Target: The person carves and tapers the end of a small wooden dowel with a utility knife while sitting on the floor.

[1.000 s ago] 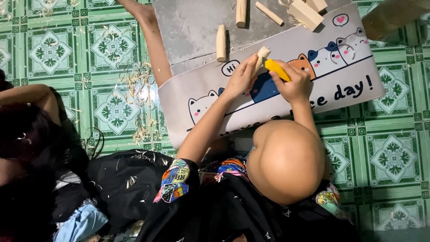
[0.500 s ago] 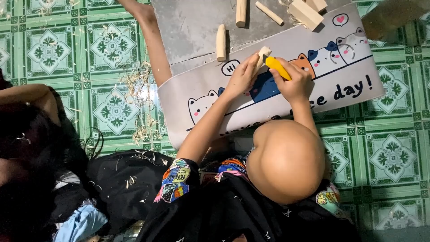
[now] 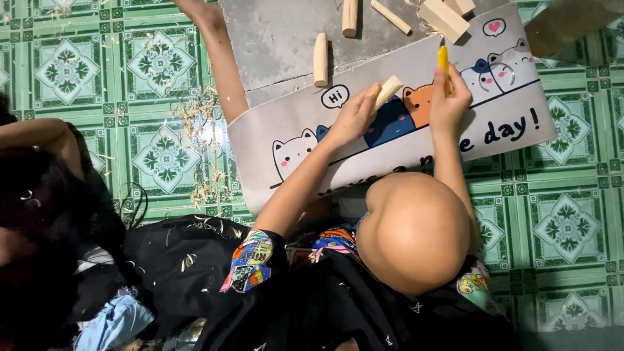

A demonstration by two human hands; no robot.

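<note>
My left hand (image 3: 354, 118) grips a short pale wooden piece (image 3: 389, 88) and holds it over a white mat with cartoon cats (image 3: 299, 123). To the right of it, my right hand (image 3: 450, 99) is closed on a yellow cutter (image 3: 443, 62) that points away from me. The cutter is clear of the wooden piece, with a gap between the two hands. Both hands hover above the mat.
A grey board (image 3: 273, 39) beyond the mat carries a carved wooden peg (image 3: 320, 60), a second peg (image 3: 350, 16), a thin stick (image 3: 391, 16) and blocks (image 3: 444, 19). Wood shavings (image 3: 195, 130) litter the green tiled floor. Another person's leg (image 3: 221, 58) and a person at the left (image 3: 39, 214) are close by.
My right hand has pulled the yellow cutter off the wooden piece and moved it right, now pointing away from me. My left hand still holds the wood in much the same place.
</note>
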